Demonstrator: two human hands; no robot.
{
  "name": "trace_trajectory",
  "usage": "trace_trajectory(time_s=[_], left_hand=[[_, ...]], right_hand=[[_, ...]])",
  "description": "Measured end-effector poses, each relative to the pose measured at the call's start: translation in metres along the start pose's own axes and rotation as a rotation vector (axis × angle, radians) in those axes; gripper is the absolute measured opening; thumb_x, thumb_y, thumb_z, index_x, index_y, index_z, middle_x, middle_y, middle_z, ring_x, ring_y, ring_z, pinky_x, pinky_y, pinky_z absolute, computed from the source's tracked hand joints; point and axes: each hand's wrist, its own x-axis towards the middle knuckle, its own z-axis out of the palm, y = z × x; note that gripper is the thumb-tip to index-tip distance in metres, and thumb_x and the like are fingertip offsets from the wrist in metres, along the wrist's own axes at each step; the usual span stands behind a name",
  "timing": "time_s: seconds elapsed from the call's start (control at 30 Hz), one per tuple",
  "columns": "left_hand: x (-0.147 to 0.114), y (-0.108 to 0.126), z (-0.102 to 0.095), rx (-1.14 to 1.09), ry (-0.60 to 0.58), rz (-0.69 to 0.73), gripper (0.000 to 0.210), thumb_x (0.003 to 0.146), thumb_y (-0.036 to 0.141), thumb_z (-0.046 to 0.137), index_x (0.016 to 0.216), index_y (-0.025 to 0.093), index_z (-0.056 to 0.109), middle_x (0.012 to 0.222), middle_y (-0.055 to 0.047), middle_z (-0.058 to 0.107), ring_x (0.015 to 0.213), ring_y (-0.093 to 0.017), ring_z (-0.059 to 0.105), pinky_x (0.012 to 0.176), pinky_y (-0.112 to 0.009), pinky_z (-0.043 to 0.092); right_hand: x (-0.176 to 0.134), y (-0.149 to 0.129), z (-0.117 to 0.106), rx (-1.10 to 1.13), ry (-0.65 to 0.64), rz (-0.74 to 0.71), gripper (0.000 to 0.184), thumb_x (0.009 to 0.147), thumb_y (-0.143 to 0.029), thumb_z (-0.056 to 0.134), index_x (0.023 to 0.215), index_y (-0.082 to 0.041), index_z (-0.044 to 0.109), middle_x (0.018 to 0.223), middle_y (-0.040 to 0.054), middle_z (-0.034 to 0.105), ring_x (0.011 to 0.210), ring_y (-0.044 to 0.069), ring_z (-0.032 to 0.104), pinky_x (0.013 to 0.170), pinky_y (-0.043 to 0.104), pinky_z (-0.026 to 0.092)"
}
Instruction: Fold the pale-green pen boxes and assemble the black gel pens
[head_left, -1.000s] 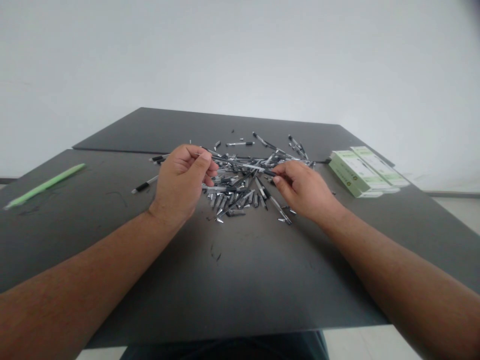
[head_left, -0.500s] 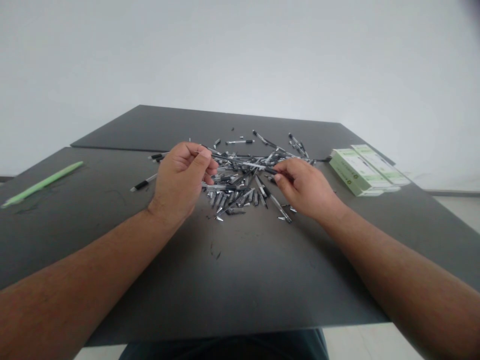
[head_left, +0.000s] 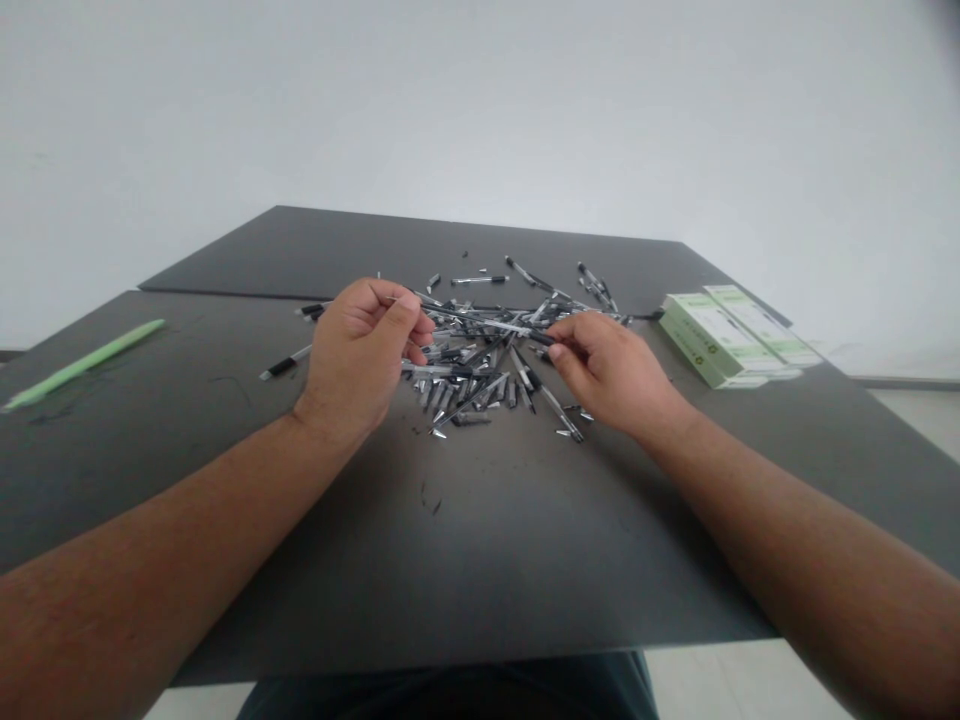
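Observation:
My left hand [head_left: 366, 345] pinches a thin dark pen refill [head_left: 450, 314] between thumb and forefinger, its other fingers curled. The refill slants down to the right and lines up with a clear pen barrel [head_left: 510, 327]. At its dark grip end, the barrel is pinched by my right hand [head_left: 611, 365]. Whether the refill's tip is inside the barrel I cannot tell. Below and behind both hands lies a heap of pen parts [head_left: 480, 385], with clear barrels, black grips and small silvery tips mixed together.
Green-and-white boxes [head_left: 720, 345] rest on the right of the dark table [head_left: 480, 560]. A long light-green object [head_left: 86, 365] lies at the far left. One loose pen barrel [head_left: 285, 363] lies beside my left wrist. A seam crosses the table behind the heap.

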Motion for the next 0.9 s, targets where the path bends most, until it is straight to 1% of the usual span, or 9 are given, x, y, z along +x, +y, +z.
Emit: trace_trajectory(time_s=[0.33, 0.67, 0.8, 0.9], left_hand=[[-0.0008, 0.0010, 0.0029, -0.034, 0.028, -0.039, 0.011, 0.094, 0.028, 0.078, 0.088, 0.023, 0.070, 0.075, -0.001, 0.073, 0.062, -0.014, 0.066, 0.049, -0.023, 0.055], [-0.0012, 0.0003, 0.0019, -0.028, 0.005, -0.018, 0.010, 0.095, 0.026, 0.078, 0.090, 0.023, 0.071, 0.076, 0.000, 0.073, 0.063, -0.014, 0.067, 0.050, -0.022, 0.056], [-0.0009, -0.0023, 0.0008, -0.011, -0.032, -0.014, 0.011, 0.096, 0.029, 0.079, 0.091, 0.022, 0.072, 0.077, -0.001, 0.075, 0.064, -0.014, 0.068, 0.050, -0.022, 0.057], [-0.0019, -0.0034, -0.0002, 0.049, -0.114, -0.035, 0.014, 0.096, 0.032, 0.081, 0.095, 0.021, 0.074, 0.082, -0.003, 0.078, 0.068, -0.015, 0.072, 0.053, -0.023, 0.060]], right_hand=[[0.0000, 0.0015, 0.0010, -0.006, -0.002, -0.012, 0.018, 0.105, -0.029, 0.062, 0.111, -0.021, 0.076, 0.103, 0.0118, 0.080, 0.098, 0.029, 0.075, 0.088, 0.040, 0.055], [-0.0001, 0.0011, 0.0014, -0.006, 0.002, -0.032, 0.019, 0.105, -0.028, 0.061, 0.112, -0.020, 0.077, 0.105, 0.0119, 0.081, 0.098, 0.029, 0.075, 0.088, 0.040, 0.056], [-0.0001, 0.0015, 0.0019, -0.001, 0.001, -0.041, 0.017, 0.105, -0.027, 0.062, 0.112, -0.021, 0.077, 0.105, 0.0115, 0.081, 0.099, 0.029, 0.075, 0.088, 0.040, 0.056], [-0.0006, 0.0007, 0.0014, -0.005, -0.008, -0.050, 0.016, 0.105, -0.026, 0.063, 0.113, -0.020, 0.077, 0.106, 0.0113, 0.081, 0.099, 0.029, 0.075, 0.088, 0.040, 0.056]])
